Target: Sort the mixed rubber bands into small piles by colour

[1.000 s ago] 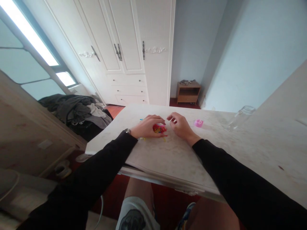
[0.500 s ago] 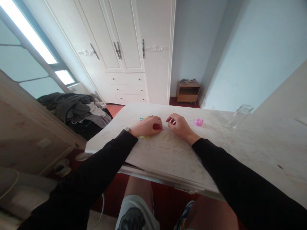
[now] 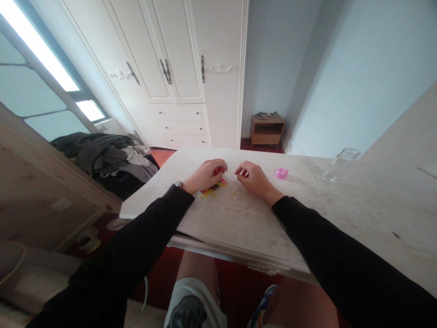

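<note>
The left hand (image 3: 206, 174) is closed around small red pieces (image 3: 216, 171), above a multicoloured heap (image 3: 215, 187) on the tabletop (image 3: 239, 218). The right hand (image 3: 251, 179) curls nearby, thumb and fingers apart; past it, a pink object (image 3: 282, 173) and glass jar (image 3: 340, 165).

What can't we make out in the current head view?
- Small coloured pieces: head view, too small and blurred to count; the left hand covers part of that area.
- Red item at the left hand: head view, fingers hide its shape and how firm the grip is.
- Right hand: head view, curled fingers hide whether anything tiny is inside.
- White wardrobe: head view, top cut off by upper edge.
</note>
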Demonstrator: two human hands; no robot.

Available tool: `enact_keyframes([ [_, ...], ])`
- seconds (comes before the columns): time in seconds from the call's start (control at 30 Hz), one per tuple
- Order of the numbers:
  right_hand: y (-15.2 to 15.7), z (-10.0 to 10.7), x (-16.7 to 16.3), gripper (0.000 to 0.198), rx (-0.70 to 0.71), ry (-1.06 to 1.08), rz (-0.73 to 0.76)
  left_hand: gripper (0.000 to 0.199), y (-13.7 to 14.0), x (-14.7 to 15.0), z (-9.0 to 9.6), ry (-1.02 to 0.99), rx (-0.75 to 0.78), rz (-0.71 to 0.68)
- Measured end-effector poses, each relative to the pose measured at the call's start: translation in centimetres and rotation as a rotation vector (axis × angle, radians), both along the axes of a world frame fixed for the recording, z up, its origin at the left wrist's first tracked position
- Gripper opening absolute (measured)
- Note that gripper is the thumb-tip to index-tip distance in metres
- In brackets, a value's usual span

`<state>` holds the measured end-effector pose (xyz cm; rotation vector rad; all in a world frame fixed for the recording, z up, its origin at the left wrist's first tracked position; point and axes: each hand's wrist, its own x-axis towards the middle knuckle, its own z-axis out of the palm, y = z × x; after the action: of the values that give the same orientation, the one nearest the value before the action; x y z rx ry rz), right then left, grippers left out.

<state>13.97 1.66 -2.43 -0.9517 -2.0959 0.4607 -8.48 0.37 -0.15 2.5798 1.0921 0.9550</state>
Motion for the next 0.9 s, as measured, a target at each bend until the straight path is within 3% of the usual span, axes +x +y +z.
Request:
enact_keyframes([
  [0.43, -0.11, -0.08, -0.02, 0.013, 0.014, -0.004, 0.007, 0.016, -0.02, 0.0, 0.08, 0.017, 0.004, 0.029],
  [0.9, -0.28, 0.19, -0.04, 0.015, -0.011, -0.005, 0.008, 0.01, -0.19, 0.26, 0.14, 0.069, -0.018, -0.031],
])
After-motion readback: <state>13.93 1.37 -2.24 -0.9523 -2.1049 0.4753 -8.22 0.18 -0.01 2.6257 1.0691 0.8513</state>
